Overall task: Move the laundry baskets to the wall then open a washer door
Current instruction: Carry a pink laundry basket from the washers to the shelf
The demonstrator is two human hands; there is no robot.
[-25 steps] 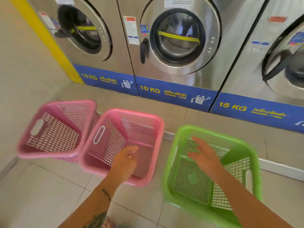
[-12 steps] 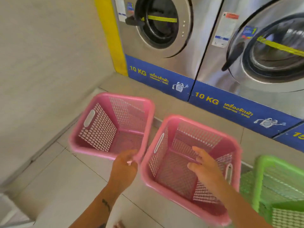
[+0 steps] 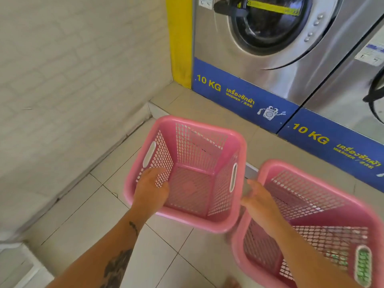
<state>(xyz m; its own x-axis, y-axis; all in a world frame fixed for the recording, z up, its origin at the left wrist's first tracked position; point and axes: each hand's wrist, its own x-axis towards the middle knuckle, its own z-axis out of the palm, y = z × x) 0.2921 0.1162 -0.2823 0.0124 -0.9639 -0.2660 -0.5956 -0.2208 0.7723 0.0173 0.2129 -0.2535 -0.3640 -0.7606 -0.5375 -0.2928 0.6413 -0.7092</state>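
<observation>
Fingers [image 3: 155, 173] of the left hand [image 3: 150, 190] are draped over the near rim of the left pink basket [image 3: 197, 126], grip not discernible; the right hand [image 3: 259, 202] is held spread, empty, at its 3 o'clock; the wall [image 3: 72, 80] at 9 o'clock is not yet reached; a second pink basket [image 3: 239, 252] at 4 o'clock and the shut washer door [image 3: 270, 28] at 1 o'clock are left.

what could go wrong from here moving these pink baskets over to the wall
1. The left hand is at only one near corner of the left pink basket, so a push may swivel it rather than slide it to the wall.
2. The right hand sits over the narrow gap beside the right pink basket; fingers could get pinched.
3. The raised step by that left basket's far side might snag it.
</observation>
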